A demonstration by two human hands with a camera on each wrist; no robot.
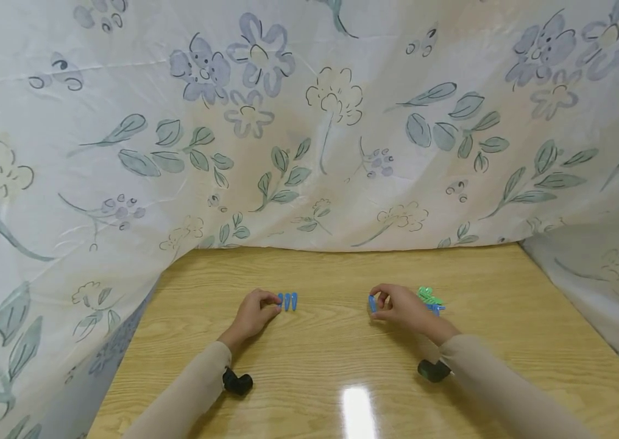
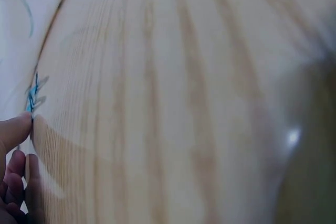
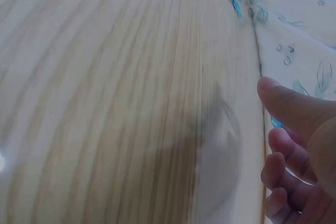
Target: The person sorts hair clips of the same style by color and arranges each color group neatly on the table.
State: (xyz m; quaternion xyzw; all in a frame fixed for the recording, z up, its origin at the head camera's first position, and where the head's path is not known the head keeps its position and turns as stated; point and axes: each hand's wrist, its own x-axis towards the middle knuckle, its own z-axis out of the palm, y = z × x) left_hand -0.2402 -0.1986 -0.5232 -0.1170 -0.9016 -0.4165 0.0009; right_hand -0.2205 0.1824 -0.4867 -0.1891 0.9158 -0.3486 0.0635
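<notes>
Small blue teardrop-shaped pieces (image 1: 287, 302) stand side by side in a short row on the table, left of the middle. My left hand (image 1: 257, 312) is at the row's left end, thumb and forefinger pinching the leftmost piece (image 1: 280, 299). In the left wrist view, the left thumb (image 2: 18, 129) overlaps the near end of the row (image 2: 33, 95). To the right, my right hand (image 1: 405, 310) pinches another blue piece (image 1: 372, 303) between thumb and forefinger. In the right wrist view that piece (image 3: 276, 123) is mostly hidden behind the thumb.
A small pile of green pieces (image 1: 429, 296) and blue pieces (image 1: 437, 309) lies just beyond the right wrist. The wood-grain table (image 1: 320, 353) is bordered at the back and sides by a hanging floral cloth (image 1: 337, 152). Dark wrist devices (image 1: 237, 381) sit under both sleeves.
</notes>
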